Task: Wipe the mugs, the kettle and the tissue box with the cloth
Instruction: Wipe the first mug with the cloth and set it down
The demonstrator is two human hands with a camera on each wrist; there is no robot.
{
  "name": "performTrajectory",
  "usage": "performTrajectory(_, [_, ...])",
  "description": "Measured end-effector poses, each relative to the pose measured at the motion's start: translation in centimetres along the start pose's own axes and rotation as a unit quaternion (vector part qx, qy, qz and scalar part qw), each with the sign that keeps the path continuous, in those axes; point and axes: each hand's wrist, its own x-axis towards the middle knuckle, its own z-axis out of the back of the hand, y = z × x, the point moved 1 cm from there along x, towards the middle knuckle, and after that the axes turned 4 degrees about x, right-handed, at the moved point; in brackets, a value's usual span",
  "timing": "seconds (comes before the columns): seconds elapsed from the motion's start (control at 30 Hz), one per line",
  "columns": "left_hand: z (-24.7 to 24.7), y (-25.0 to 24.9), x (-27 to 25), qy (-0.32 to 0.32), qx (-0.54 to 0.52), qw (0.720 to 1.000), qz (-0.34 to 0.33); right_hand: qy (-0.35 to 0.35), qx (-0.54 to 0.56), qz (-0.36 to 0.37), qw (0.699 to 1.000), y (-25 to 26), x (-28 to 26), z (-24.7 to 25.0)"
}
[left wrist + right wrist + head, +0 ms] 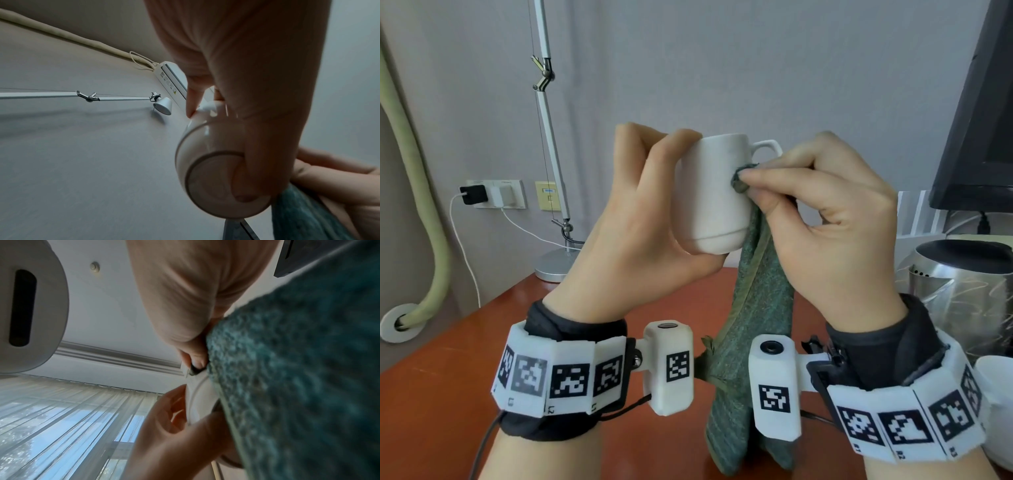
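Two hands doing all the work here and nothing under the mug, so that's the main worry. Biggest thing nearby first: the steel kettle (959, 291) sits on the red-brown table (441, 394) just right of the right wrist, not yet being touched. A wide elbow swing while rubbing could clip it, I reckon.

Next, the green cloth (753, 325). Most of it hangs loose in a long drape from the right hand down between the wrists to the table edge. That dangling tail could snag on the wrist cameras or drag over stuff when the hand moves on, and only a small bunched bit is actually meeting the ceramic.

Then the white mug (717, 192), held up in the air well above the table, handle pointing away to the right. The left hand (640, 219) is wrapped round its far side with the thumb curled under the base, which the left wrist view shows nicely. It's glossy glaze, so if the wiping pushes sideways harder than that grip resists, it could twist or slip out and drop.

The right hand (822, 202) has its fingers curled, pinching the cloth wad against the mug wall just below the handle.

A second white mug (996, 411) peeks in at the right edge. Can't see the tissue box anywhere.
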Motion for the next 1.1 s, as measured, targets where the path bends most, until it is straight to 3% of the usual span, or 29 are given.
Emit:
performTrajectory(0.2, [0.3,0.2,-0.1,-0.007,0.014,1.0,0.017,0.048,0.033,-0.003,0.998,0.5,-0.2,-0.7])
performTrajectory(0.4, [0.1,-0.5,0.1,0.023,-0.001,1.0,-0.01,0.0,-0.003,0.004,1.0,0.1,0.1,0.0])
performTrajectory(0.63, [-0.3,-0.2,0.0,0.015,-0.005,1.0,-0.009,0.037,0.012,-0.005,0.999,0.4,-0.1,-0.2])
performTrajectory(0.87, [-1.0,-1.3,0.0,0.061,-0.041,0.997,-0.031,-0.044,-0.024,-0.026,0.998,-0.8,0.2,1.0])
performTrajectory(1.1, [-0.7,-0.5,-0.1,0.051,-0.018,0.998,-0.024,0.022,0.012,-0.03,0.999,-0.4,-0.1,0.6])
